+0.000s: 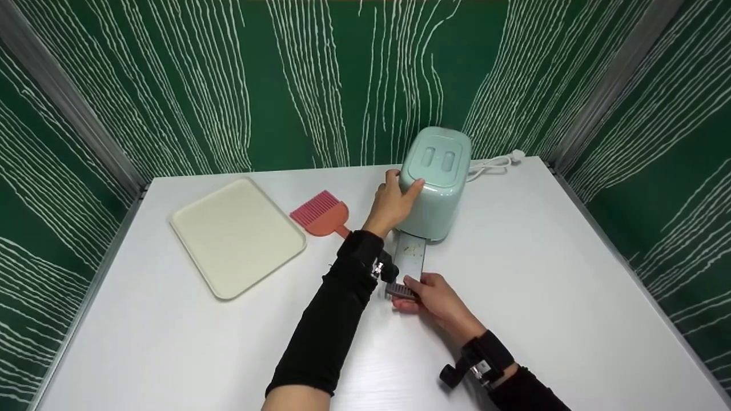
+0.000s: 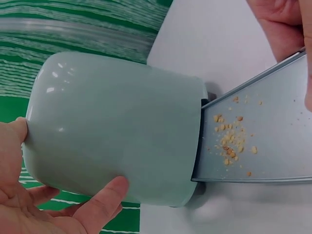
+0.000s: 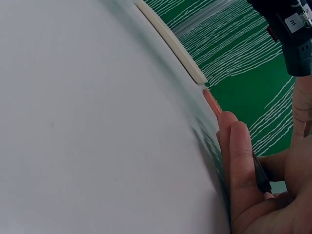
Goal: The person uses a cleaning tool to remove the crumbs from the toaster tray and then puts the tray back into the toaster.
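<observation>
A mint-green toaster [image 1: 437,208] stands at the back of the white table, its crumb tray [image 1: 409,262] partly out of the front base. Yellow-brown crumbs [image 2: 229,141] lie scattered on the tray's metal surface. My left hand [image 1: 393,202] holds the toaster by its near left side, thumb and fingers spread around the corner. With my right hand [image 1: 438,298] I pinch the tray's dark ridged handle [image 1: 400,291], thumb on top and fingers beneath. In the right wrist view the right fingers [image 3: 241,170] show close above the table, and most of the handle is hidden.
Left of the toaster lies a brush [image 1: 328,220] with pink bristles and an orange handle, partly behind my left arm. A cream rectangular tray [image 1: 237,240] rests farther left. The toaster's white cord and plug [image 1: 497,162] lie behind it, by the green patterned wall [image 1: 394,68].
</observation>
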### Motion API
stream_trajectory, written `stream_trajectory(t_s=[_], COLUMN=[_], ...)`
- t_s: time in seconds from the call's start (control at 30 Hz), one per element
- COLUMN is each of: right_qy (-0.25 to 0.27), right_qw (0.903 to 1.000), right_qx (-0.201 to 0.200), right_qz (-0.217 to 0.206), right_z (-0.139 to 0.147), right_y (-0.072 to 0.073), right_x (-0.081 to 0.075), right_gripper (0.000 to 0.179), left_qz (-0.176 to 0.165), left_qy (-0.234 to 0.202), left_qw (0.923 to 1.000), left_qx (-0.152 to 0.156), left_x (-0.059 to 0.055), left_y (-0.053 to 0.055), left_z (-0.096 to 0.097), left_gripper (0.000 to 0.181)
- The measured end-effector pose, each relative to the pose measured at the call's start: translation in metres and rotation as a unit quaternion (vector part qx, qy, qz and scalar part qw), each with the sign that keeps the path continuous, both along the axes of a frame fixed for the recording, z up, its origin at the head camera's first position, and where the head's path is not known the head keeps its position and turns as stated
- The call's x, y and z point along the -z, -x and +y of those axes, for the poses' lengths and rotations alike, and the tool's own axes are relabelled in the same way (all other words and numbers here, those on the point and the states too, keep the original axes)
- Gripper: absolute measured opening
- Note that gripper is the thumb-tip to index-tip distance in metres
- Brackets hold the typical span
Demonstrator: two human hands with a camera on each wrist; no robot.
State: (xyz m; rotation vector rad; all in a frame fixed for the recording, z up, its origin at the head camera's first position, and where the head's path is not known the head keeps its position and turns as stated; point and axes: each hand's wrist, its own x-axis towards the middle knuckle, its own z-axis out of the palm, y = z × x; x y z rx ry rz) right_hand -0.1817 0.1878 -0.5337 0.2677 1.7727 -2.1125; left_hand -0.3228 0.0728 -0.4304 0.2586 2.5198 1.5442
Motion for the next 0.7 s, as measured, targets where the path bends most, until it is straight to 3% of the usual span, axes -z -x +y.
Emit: stream_trajectory(t_s=[0.47,0.7], right_qy=[-0.015,-0.033], right_qw=[0.9998,0.9991], right_qx=[-0.016,-0.025], right_qz=[-0.002,-0.002], right_z=[0.000,0.003], right_y=[-0.006,-0.011], right_x=[0.001,0.000], right_gripper=[0.023,0.028], left_qz=[-0.001,0.009], left_qy=[0.007,0.014], left_qw=[0.9999,0.9999], left_qx=[-0.013,-0.003], left_x=[-0.001,0.000], left_y=[-0.001,-0.005], left_z=[-0.005,-0.013], left_gripper=[0.073,0.071])
